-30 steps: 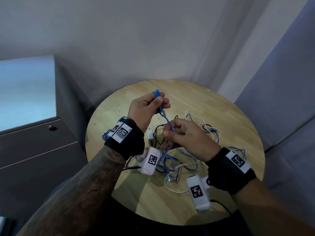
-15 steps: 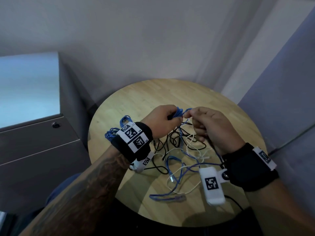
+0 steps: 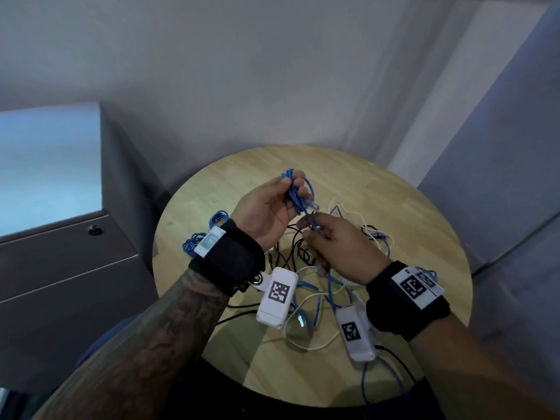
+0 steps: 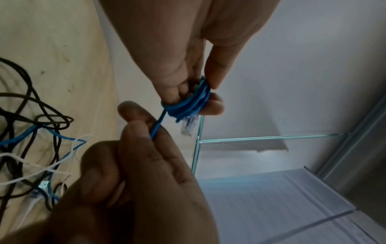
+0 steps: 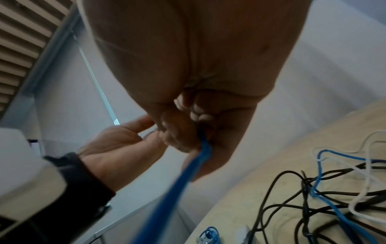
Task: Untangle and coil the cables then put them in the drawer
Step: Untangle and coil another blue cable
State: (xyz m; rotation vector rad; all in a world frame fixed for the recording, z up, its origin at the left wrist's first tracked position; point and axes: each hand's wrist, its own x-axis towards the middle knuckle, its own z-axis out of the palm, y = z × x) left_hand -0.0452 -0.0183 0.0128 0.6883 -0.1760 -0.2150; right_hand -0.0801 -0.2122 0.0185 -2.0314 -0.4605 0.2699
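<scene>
Left grip (image 3: 269,207) clutches the blue coil (image 3: 295,192); right grip (image 3: 342,247), just below, pinches its free strand running down toward the table (image 3: 424,237) tangle (image 3: 327,286).

The left hand (image 4: 188,54) pinches a small coil of blue cable (image 4: 189,102) at its fingertips. Just below it, the right hand (image 4: 133,173) pinches the strand leaving that coil.

Blue cable (image 3: 295,192) partly coiled; remaining cables tangled.
Coil loops raised above round table (image 3: 424,225); black, white and blue cables (image 3: 306,253) lie intertwined on its top; drawer (image 3: 66,247) closed.
</scene>
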